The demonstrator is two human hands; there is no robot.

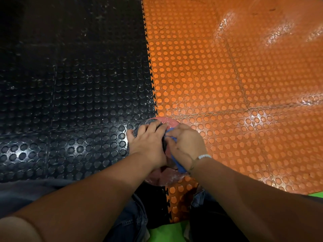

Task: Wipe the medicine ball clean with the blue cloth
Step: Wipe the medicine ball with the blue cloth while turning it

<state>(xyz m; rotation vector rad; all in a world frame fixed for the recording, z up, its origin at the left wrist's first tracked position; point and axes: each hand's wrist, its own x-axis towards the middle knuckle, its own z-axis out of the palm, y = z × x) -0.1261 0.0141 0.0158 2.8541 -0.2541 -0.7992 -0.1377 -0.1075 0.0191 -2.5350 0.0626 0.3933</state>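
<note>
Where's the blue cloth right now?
Head view, lower centre: the blue cloth is gripped by the right hand, against the medicine ball, beside the left hand.

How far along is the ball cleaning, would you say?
Under way, it seems. Done: nothing looks clearly finished. In hand: the left hand rests spread on the medicine ball to steady it, while the right hand grips the blue cloth against its top. Left: whitish specks show on the ball's near and far sides, so those probably need wiping.
</note>
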